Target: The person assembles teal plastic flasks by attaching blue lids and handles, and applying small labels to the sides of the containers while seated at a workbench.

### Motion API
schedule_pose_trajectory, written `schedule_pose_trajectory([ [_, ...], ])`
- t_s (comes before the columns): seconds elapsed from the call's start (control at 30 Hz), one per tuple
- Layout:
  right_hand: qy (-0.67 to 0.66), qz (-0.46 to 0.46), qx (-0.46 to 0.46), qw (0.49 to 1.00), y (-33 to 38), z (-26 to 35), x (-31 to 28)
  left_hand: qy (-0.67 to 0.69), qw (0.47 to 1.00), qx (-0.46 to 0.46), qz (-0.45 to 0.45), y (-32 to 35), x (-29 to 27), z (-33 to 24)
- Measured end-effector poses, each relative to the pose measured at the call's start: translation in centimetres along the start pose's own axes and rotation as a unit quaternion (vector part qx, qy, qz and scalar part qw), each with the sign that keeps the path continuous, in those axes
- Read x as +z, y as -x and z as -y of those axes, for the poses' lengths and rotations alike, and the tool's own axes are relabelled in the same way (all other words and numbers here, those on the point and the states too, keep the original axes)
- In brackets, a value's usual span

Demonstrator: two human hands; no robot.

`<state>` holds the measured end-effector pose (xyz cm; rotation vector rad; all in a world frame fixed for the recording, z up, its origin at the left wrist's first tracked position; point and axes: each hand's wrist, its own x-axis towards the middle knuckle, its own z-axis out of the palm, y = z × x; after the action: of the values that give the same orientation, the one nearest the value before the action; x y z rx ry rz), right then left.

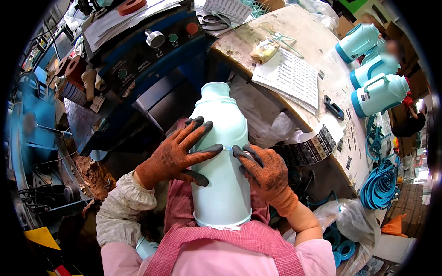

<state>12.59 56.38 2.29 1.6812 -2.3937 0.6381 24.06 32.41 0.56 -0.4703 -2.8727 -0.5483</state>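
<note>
A pale mint-green thermos flask body [221, 188] rests on my lap, its narrow neck pointing away from me and its wide base against my apron. My left hand [177, 154], in an orange-brown glove with black fingertips, lies with spread fingers across the flask's left side. A small narrow label strip [227, 148] shows on the middle of the flask. On the right side my right hand [264, 172], gloved alike, sets its fingertips at the strip's right end. The fingers there are bent but apart, and the palm is off the flask.
A blue machine with a control panel [154, 53] stands ahead left. On the worktable [235, 43] at right lie printed sheets [287, 78], a label strip roll [306, 149] and a black tool [334, 107]. Mint jugs [380, 94] and blue straps [380, 184] line its far edge; a person is beyond.
</note>
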Motion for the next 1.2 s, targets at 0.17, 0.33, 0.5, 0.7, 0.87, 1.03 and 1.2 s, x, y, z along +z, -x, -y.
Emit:
schedule_pose_trajectory([
  [0.17,0.19,-0.023,-0.062,0.98,-2.1,-12.8,-0.7,-0.08,0.995,0.008,0.064,-2.8,-2.1,-2.1],
  [0.33,0.18,-0.167,-0.054,0.968,-9.2,-21.3,-0.8,-0.173,0.969,0.061,0.165,-8.4,-4.1,-5.3],
  [0.5,-0.146,0.109,0.081,0.98,-14.5,-10.2,4.3,-0.044,0.987,0.148,0.039,-10.1,-1.4,-6.1],
  [0.7,-0.523,-0.208,-0.019,0.826,-10.3,-6.9,-5.6,0.568,0.713,-0.284,-0.296,-1.9,4.3,-3.7],
  [0.87,-0.403,-0.065,-0.121,0.905,-8.3,-9.4,-14.1,0.315,0.897,-0.164,-0.263,-5.0,-5.4,-3.2],
  [1.03,-0.152,-0.173,-0.194,0.954,-8.8,-10.2,-14.4,-0.394,0.862,0.104,-0.3,-9.5,-19.1,2.2],
  [1.2,-0.155,-0.346,-0.114,0.918,-11.5,-14.1,-11.9,-0.573,0.786,-0.192,-0.131,-11.1,-26.6,11.0],
])
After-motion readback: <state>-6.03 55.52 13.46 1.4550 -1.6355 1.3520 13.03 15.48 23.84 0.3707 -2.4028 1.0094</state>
